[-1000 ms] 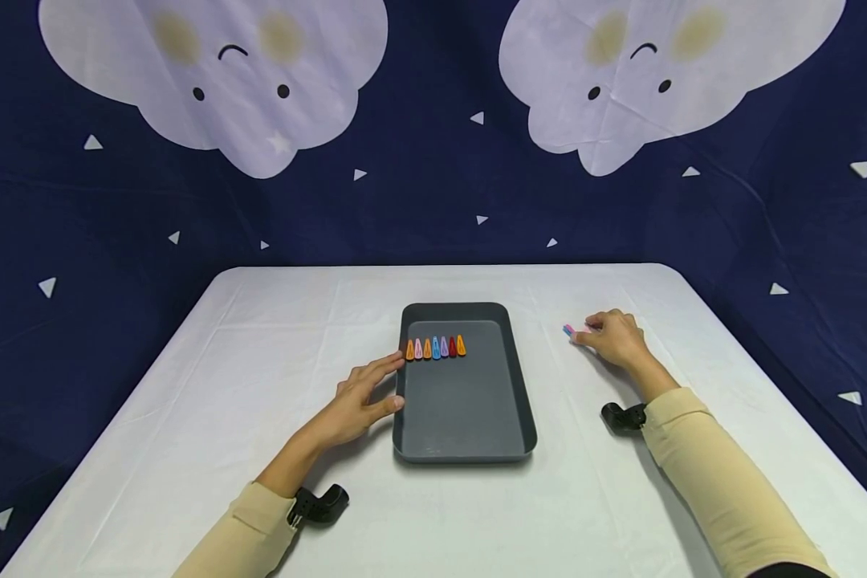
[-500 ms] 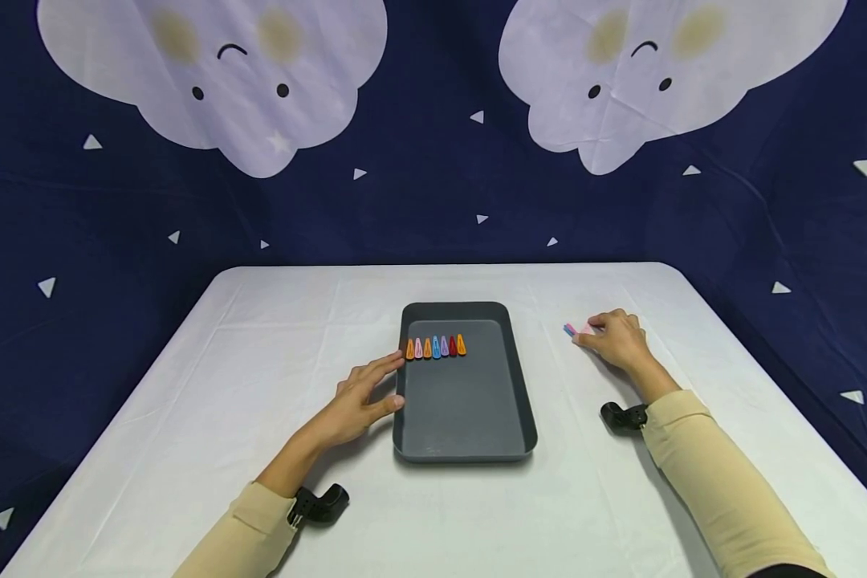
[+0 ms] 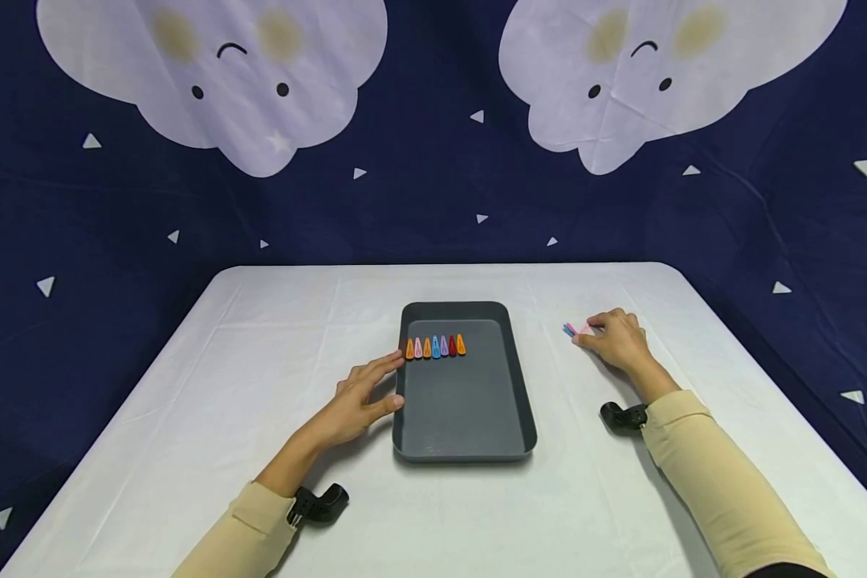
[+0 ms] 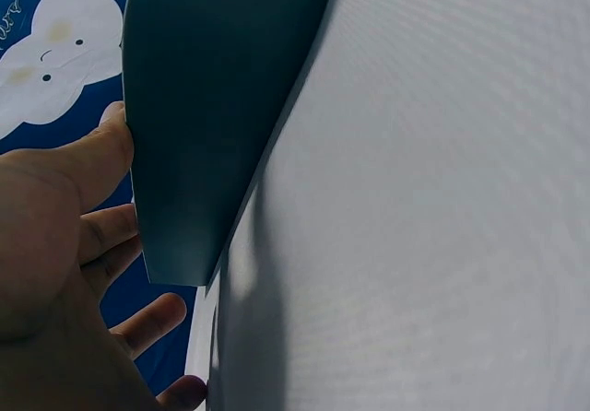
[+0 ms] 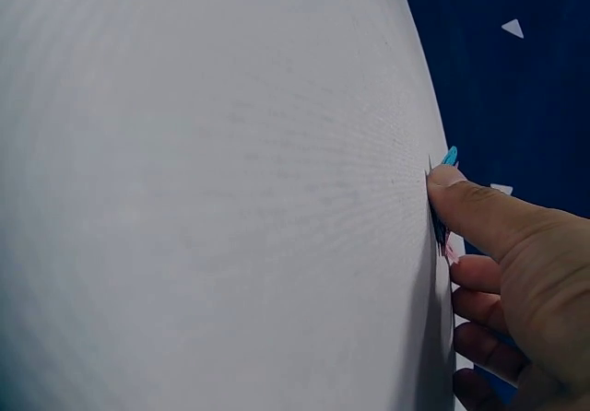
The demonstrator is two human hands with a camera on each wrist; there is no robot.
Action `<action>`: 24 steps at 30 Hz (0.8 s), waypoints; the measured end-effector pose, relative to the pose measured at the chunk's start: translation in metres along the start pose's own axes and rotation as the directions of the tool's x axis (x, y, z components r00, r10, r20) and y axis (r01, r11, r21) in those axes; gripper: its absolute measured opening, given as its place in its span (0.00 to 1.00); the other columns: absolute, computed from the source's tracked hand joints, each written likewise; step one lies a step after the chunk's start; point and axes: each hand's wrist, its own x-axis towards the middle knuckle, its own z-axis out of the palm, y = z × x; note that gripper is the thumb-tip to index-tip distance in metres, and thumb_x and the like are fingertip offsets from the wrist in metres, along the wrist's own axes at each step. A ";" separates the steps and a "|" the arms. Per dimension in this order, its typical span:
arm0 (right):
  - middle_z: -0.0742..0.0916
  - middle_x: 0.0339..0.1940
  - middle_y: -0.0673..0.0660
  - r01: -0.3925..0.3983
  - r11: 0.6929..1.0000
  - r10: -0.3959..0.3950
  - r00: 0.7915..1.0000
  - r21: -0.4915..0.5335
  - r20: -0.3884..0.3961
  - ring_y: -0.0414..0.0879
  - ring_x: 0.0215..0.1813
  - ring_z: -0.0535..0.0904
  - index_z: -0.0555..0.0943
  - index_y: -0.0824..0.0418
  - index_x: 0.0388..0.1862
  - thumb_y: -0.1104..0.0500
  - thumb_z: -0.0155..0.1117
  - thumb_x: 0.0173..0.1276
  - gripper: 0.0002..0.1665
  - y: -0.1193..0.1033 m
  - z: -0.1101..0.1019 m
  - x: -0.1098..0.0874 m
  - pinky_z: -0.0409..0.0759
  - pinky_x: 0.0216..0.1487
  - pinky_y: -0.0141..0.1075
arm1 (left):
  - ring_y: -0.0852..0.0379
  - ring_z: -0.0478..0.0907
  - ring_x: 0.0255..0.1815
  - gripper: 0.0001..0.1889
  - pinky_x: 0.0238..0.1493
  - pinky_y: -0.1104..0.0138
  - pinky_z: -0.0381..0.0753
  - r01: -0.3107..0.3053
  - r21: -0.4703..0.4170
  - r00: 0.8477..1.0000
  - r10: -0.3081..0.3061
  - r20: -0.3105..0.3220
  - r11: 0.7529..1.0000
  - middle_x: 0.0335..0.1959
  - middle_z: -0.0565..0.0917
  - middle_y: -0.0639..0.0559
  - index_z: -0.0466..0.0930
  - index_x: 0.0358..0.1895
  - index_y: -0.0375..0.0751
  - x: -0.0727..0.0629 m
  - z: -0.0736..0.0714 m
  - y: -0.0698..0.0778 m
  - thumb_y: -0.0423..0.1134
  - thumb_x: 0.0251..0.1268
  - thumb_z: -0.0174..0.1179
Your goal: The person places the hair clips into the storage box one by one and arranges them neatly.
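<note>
My left hand [image 3: 357, 405] rests its fingertips and thumb on the left rim of a dark grey rectangular tray [image 3: 462, 417], fingers fairly straight. In the left wrist view the thumb and fingers touch the edge of the same tray [image 4: 212, 107]. Inside, toward the tray's upper left, several hair clips [image 3: 436, 347] stand side by side in a row: orange, pink, blue, purple and red. To the right of the tray, my right hand [image 3: 617, 337] curls thumb and index finger around a pink hair clip [image 3: 585, 328], beside blue and pink clips [image 3: 568, 329] on the table. Its thumb partly covers the clips in the right wrist view.
A white cloth covers the table [image 3: 296, 321]. Beyond its far edge hangs a dark blue backdrop [image 3: 419, 225] with clouds and small white triangles. Each wrist wears a black camera, the left one [image 3: 321, 506] close over the cloth.
The right thumb and index finger have spread slightly, so more of the pink clip shows between them. The left hand, the tray and the row of clips have stayed put.
</note>
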 end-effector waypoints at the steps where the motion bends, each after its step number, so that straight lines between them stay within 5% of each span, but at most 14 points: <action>1: 0.75 0.57 0.73 0.002 1.000 -0.002 1.000 -0.003 -0.002 0.67 0.60 0.63 0.76 0.69 0.56 0.48 0.65 0.60 0.32 0.000 0.000 0.000 0.60 0.53 0.58 | 0.47 0.56 0.70 0.31 0.61 0.46 0.51 -0.001 -0.002 1.000 0.001 -0.001 1.000 0.75 0.58 0.57 0.62 0.70 0.45 0.000 0.000 0.000 0.48 0.66 0.57; 13: 0.79 0.52 0.71 0.003 0.999 -0.003 1.000 0.041 -0.007 0.66 0.58 0.68 0.75 0.68 0.57 0.47 0.66 0.60 0.33 -0.004 -0.005 -0.002 0.60 0.58 0.59 | 0.47 0.56 0.70 0.31 0.60 0.45 0.51 -0.004 0.002 1.000 0.004 -0.004 1.000 0.75 0.59 0.57 0.62 0.70 0.45 0.001 0.001 -0.001 0.48 0.66 0.57; 24: 0.78 0.55 0.70 0.089 0.993 -0.089 0.996 0.075 0.007 0.64 0.58 0.70 0.75 0.67 0.59 0.44 0.65 0.62 0.35 -0.029 -0.014 0.000 0.64 0.58 0.56 | 0.46 0.56 0.70 0.31 0.61 0.45 0.51 0.002 0.000 1.000 -0.002 -0.002 1.000 0.75 0.58 0.57 0.62 0.70 0.45 0.001 0.000 -0.001 0.48 0.66 0.57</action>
